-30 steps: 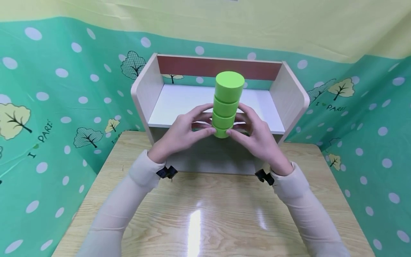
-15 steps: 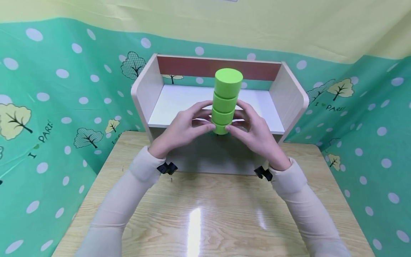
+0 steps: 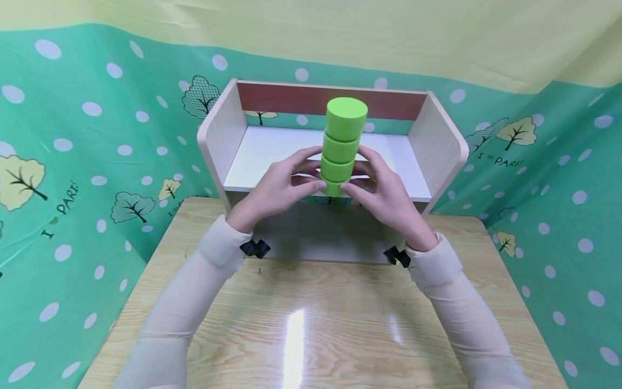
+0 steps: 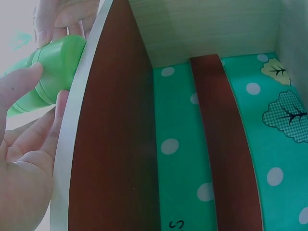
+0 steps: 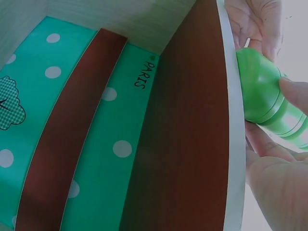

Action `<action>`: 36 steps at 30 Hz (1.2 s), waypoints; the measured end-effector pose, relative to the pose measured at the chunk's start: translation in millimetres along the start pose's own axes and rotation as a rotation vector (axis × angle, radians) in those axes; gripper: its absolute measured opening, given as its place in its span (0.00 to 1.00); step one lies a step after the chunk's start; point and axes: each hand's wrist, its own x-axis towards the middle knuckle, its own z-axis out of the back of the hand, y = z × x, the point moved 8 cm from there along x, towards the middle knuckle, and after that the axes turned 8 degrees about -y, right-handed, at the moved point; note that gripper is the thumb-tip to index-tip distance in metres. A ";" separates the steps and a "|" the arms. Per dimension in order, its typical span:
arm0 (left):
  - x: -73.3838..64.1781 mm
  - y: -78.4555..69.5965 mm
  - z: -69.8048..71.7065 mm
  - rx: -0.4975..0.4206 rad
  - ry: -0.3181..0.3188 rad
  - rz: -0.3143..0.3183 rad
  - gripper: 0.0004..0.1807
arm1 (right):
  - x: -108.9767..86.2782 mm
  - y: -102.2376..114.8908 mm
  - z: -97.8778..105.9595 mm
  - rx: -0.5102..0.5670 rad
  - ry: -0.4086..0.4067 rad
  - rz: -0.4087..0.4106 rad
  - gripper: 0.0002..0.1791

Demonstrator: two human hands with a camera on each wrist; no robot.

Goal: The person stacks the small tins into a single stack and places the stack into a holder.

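A bright green stack of round, cup-like pieces (image 3: 339, 148), with a flat top and ring-shaped grooves between several sections, stands upright over the front edge of the shelf board. On its left side my left hand (image 3: 284, 186) holds it, the thumb at the lowest section and the fingers reaching behind. My right hand (image 3: 386, 194) grips the opposite side in mirror fashion. Both wrist views show the bottom green piece (image 4: 57, 67) right at the board's front edge, with thumbs pressed on it. Some fingertips are hidden behind the stack.
A white two-level desk shelf (image 3: 277, 151) with tall side panels and a dark red back strip (image 3: 291, 100) stands on the wooden table (image 3: 350, 313). Behind and beside it hangs a green dotted curtain (image 3: 97, 140). The shelf's lower level lies under the hands.
Both hands have raised the green stack slightly and moved it a little farther toward the shelf's back. The grip on it stays the same.
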 end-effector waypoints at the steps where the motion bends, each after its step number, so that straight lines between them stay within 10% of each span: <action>1: 0.3 -0.2 0.1 0.003 0.001 0.002 0.36 | 0.6 -0.4 0.1 -0.001 0.000 -0.002 0.41; 36: 9.5 7.0 5.7 0.020 -0.148 0.152 0.31 | 17.7 -13.0 4.4 -0.124 -0.139 -0.092 0.40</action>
